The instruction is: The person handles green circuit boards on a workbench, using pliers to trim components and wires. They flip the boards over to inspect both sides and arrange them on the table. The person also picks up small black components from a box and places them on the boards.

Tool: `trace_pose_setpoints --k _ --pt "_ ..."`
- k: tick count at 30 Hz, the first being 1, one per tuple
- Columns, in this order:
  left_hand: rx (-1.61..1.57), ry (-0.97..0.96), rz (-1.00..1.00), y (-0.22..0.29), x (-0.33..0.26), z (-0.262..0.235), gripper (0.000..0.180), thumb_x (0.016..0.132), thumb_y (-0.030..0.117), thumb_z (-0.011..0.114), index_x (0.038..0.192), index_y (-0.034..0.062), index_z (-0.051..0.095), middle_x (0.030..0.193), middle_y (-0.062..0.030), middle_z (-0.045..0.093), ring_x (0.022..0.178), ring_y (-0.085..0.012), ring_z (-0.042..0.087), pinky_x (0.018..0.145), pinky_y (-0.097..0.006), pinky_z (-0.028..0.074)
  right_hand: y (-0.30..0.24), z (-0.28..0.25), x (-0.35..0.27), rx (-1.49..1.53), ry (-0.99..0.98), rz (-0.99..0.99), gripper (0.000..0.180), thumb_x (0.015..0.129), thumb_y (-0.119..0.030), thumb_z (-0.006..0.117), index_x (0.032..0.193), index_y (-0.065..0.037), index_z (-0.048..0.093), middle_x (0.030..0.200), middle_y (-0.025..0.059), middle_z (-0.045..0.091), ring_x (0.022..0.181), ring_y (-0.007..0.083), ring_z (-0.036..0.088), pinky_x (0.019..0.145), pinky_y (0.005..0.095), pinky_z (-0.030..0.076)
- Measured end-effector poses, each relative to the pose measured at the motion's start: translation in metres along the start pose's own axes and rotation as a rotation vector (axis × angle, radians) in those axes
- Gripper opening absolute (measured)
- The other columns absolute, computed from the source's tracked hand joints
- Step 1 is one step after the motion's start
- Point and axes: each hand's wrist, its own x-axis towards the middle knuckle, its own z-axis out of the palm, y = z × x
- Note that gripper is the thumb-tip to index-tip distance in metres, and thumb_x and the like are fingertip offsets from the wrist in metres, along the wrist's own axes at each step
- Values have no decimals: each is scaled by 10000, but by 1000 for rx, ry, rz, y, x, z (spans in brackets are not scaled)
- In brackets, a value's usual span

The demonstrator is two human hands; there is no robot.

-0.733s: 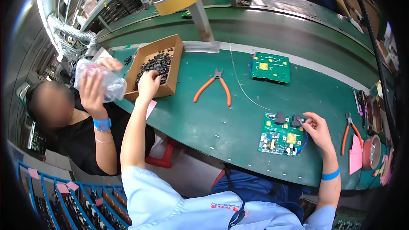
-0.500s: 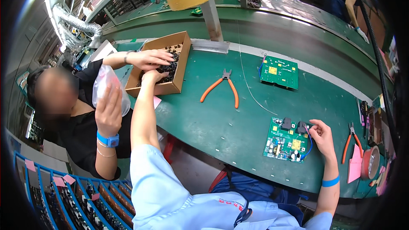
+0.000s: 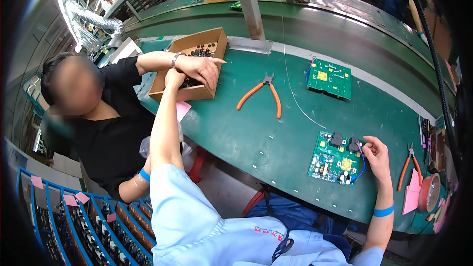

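Reaching into a cardboard box [image 3: 222, 44], the left hand [image 3: 173, 79] among black parts [image 3: 204, 51].
Head view: its fingertips hidden; right hand [image 3: 375, 153] loosely curled beside the circuit board [image 3: 331, 155] on the green counter [image 3: 231, 140]; I cannot tell whether either grips anything.

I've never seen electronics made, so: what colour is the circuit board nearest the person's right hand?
The circuit board is green, showing best in the head view.

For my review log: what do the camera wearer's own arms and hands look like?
The left hand and right hand are both ungloved. Short light-blue fabric sleeves leave the forearms bare. A blue wristband is worn on the right; none shows on the left.
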Motion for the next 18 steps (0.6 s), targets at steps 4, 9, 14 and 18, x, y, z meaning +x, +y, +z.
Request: trace_pose_setpoints --k 4,9,14,18 --pt "320 -10 -8 37 -48 -47 231 694 221 607 865 66 616 934 -122 594 880 -247 571 780 -361 439 0 2 0 1 -13 -21 219 738 -9 531 953 29 524 663 -11 484 586 31 437 521 169 366" --pt "144 57 627 138 -109 -73 177 716 188 579 775 21 585 734 -167 594 707 -277 586 633 -343 458 -6 3 -6 -126 -6 -57 211 722 -16 554 931 13 542 641 -8 489 577 36 443 512 175 373" --pt "-50 -313 834 246 -159 -26 221 710 214 568 848 43 589 800 -123 604 794 -255 576 700 -352 443 -14 7 -9 -168 -40 -74 247 703 -6 565 950 -11 551 640 22 516 531 55 451 504 206 393" --pt "-57 -309 712 290 -144 63 366 722 267 564 1013 45 540 978 -140 571 878 -275 556 772 -350 430 -21 11 -9 -217 -38 -163 239 701 -4 551 940 -9 552 641 64 538 524 106 488 514 238 417"
